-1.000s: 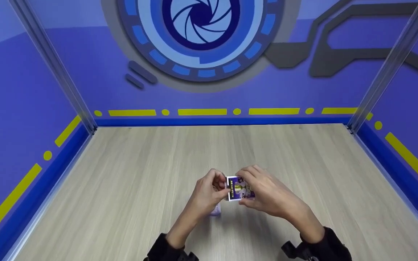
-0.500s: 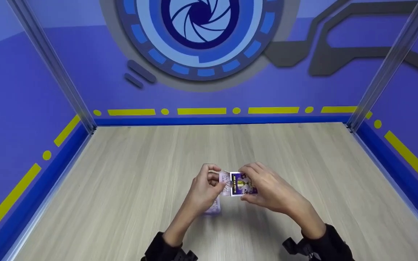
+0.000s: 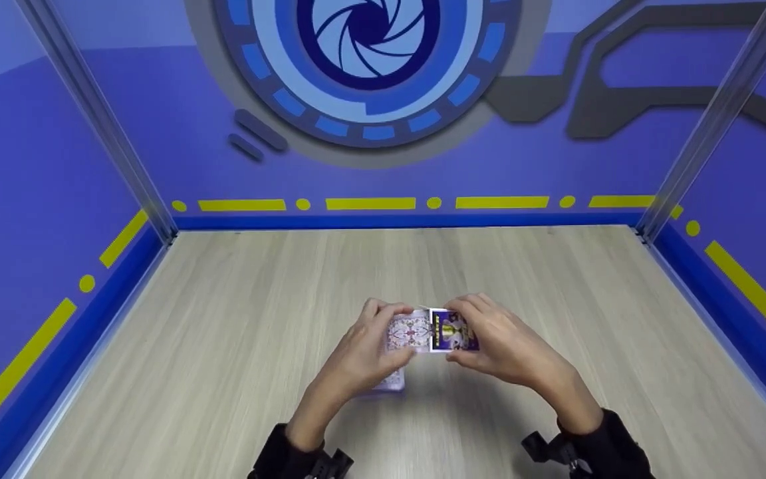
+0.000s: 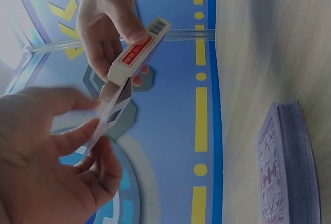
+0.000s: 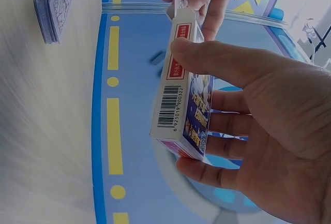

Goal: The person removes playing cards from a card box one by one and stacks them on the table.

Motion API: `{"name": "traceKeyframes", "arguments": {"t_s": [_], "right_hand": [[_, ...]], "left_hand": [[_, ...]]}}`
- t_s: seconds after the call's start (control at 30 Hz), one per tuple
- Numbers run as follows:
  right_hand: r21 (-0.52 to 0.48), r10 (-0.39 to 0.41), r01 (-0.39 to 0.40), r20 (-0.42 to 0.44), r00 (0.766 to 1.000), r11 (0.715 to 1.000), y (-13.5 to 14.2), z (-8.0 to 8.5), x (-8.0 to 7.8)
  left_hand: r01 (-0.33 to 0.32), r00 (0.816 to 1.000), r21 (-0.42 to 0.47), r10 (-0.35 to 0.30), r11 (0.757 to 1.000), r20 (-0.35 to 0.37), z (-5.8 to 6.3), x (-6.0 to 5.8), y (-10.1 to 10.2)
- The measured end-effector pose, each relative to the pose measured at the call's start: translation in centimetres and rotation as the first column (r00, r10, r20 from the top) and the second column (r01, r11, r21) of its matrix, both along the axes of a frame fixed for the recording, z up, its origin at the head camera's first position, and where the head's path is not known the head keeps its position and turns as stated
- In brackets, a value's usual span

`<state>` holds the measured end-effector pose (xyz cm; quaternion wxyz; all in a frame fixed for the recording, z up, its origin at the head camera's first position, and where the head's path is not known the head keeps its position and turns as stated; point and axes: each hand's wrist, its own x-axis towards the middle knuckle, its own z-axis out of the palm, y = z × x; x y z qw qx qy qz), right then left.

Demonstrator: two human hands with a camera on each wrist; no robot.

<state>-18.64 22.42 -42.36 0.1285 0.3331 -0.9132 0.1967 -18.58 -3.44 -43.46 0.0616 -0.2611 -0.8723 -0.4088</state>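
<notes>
My right hand [image 3: 516,344] grips a small card box [image 3: 455,330], white-edged with a purple and yellow picture; a barcode shows on its narrow side in the right wrist view. From the box's left end a playing card [image 3: 411,331] with a patterned back sticks out; whether others lie under it I cannot tell. The fingers and thumb of my left hand [image 3: 364,349] pinch it by its edges. Below and partly behind my left wrist, a deck of playing cards [image 4: 287,167] lies stacked on the table.
The wood-grain table [image 3: 256,299] spreads out around the hands. Blue printed panels [image 3: 383,179] wall it at the back and both sides, with clear corner posts [image 3: 110,133]. Black wrist-camera straps [image 3: 602,446] sit at the cuffs.
The left hand has moved leftward and away from the box's end, and more of the patterned card back now shows. The box has shifted slightly right and up in the right hand.
</notes>
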Motion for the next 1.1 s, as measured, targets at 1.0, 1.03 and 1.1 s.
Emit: {"name": "traceKeyframes", "arguments": {"t_s": [1.0, 1.03, 1.1], "right_hand": [[-0.086, -0.127, 0.130, 0.030, 0.991, 0.988, 3.7, 1.4, -0.3], [-0.088, -0.137, 0.140, 0.038, 0.990, 0.986, 3.9, 1.5, -0.3], [-0.095, -0.157, 0.161, 0.054, 0.986, 0.982, 4.3, 1.6, -0.3]], "left_hand": [[-0.091, 0.989, -0.268, 0.057, 0.959, -0.133, 0.7, -0.9, -3.7], [-0.093, 0.990, -0.271, 0.061, 0.958, -0.126, 0.7, -0.9, -3.9], [-0.091, 0.993, -0.281, 0.066, 0.955, -0.099, 0.6, -0.9, -4.1]]}}
